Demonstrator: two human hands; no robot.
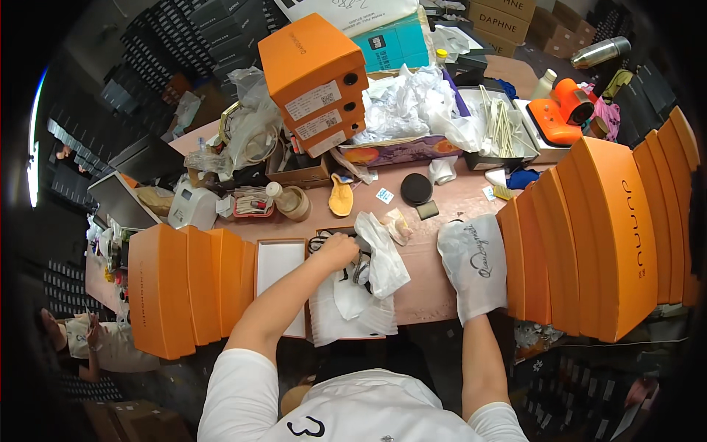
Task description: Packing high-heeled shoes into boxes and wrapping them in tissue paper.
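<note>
My left hand reaches into an orange shoe box lined with white tissue paper. Its fingers are curled on a dark strappy shoe, partly covered by crumpled white wrapping. Up to the wrist, my right hand is inside a white drawstring-type dust bag with dark script on it. The bag hides its fingers, so their grip does not show. Left of the shoe box lies an orange-edged box lid, its white inside facing up.
Stacked orange boxes flank me at left and right. Farther back stand more orange boxes, a carton of crumpled white paper, an orange tape dispenser-like device, a pump bottle and a round black tin.
</note>
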